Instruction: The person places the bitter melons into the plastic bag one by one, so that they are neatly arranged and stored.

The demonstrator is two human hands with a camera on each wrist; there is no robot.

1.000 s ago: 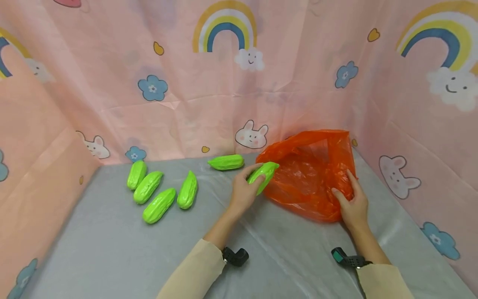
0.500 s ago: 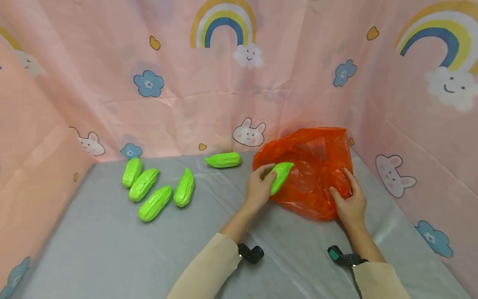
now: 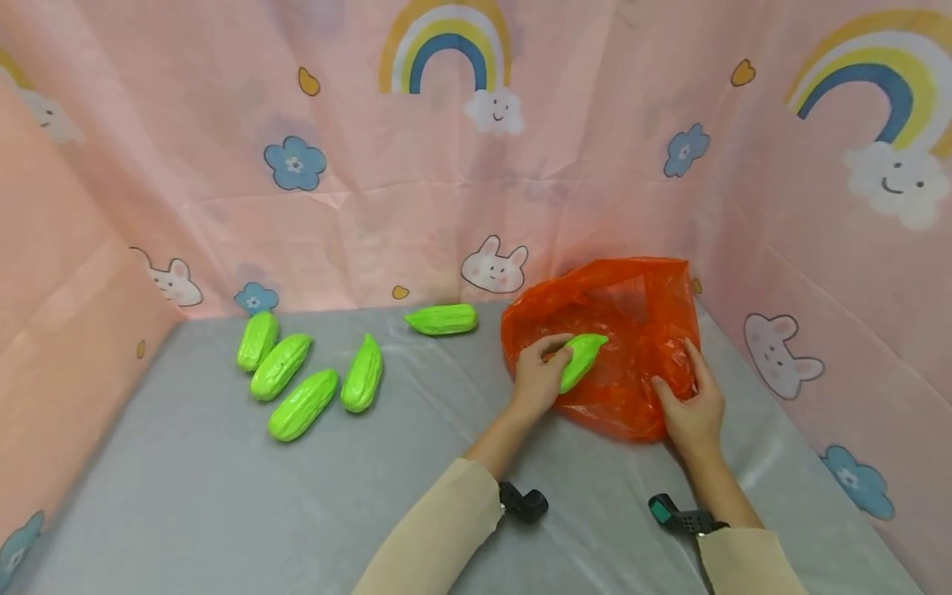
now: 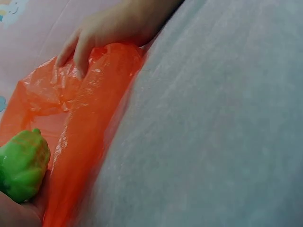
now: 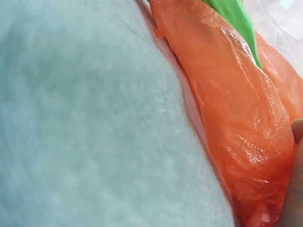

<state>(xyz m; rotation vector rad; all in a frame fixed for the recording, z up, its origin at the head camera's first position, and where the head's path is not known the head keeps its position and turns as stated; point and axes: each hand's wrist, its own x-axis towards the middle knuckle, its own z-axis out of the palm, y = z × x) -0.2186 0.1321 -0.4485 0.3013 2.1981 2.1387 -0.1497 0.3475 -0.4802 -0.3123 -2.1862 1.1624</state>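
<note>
My left hand (image 3: 539, 376) grips a bright green, ridged bitter melon (image 3: 583, 357) with a pointed tip. It holds the melon at the mouth of an orange-red plastic bag (image 3: 617, 413), with the tip facing into the bag. In the left wrist view, the melon (image 4: 24, 163) sits beside the bag's near edge (image 4: 78, 156). My right hand (image 3: 695, 405) pinches the right side of the bag and keeps its mouth spread. The right wrist view shows the bag's film (image 5: 232, 94) close up, with part of the green melon (image 5: 234, 19) behind it.
Several similar green melons lie on the grey cloth (image 3: 223, 496) to the left, one of them (image 3: 362, 376) nearest the middle. Another melon (image 3: 442, 320) lies near the back, left of the bag. Pink patterned curtains (image 3: 416, 215) close off the back and sides.
My left hand has carried the melon to the right, from the bag's left edge to over its mouth. My right hand keeps its grip on the bag.
</note>
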